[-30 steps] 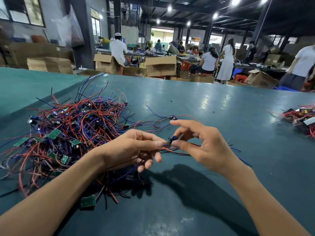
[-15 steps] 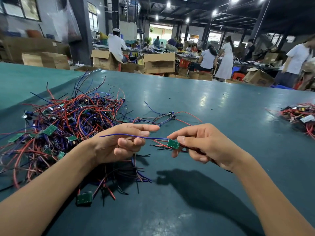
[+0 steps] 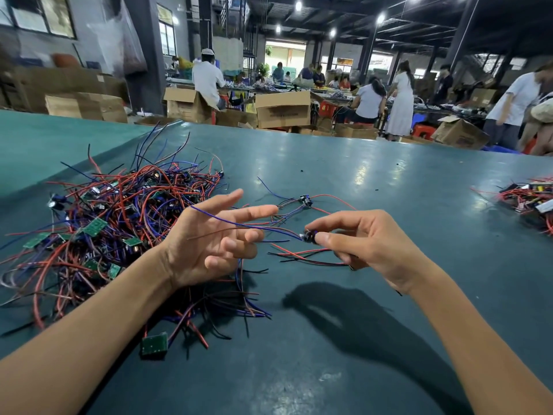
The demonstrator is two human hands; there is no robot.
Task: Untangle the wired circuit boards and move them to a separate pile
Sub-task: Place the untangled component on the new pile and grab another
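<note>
A big tangle of red, blue and black wires with small green circuit boards (image 3: pixel 119 226) lies on the left of the teal table (image 3: pixel 374 181). My right hand (image 3: pixel 368 247) pinches one small wired circuit board (image 3: pixel 309 236) between thumb and fingertips above the table. Its blue and brown wires run left across my left hand (image 3: pixel 215 238), which is spread open with the palm up and the wires draped over the fingers. Another wired board (image 3: pixel 305 200) lies just behind my hands. A second, smaller pile (image 3: pixel 529 196) sits at the right edge.
One loose green board (image 3: pixel 154 344) lies near my left forearm. Beyond the table's far edge stand cardboard boxes (image 3: pixel 282 110) and several people working at other tables.
My left hand has opened from a pinch on the wires to a spread palm. My right hand has pulled the board slightly right, and its wires now trail across the left fingers.
</note>
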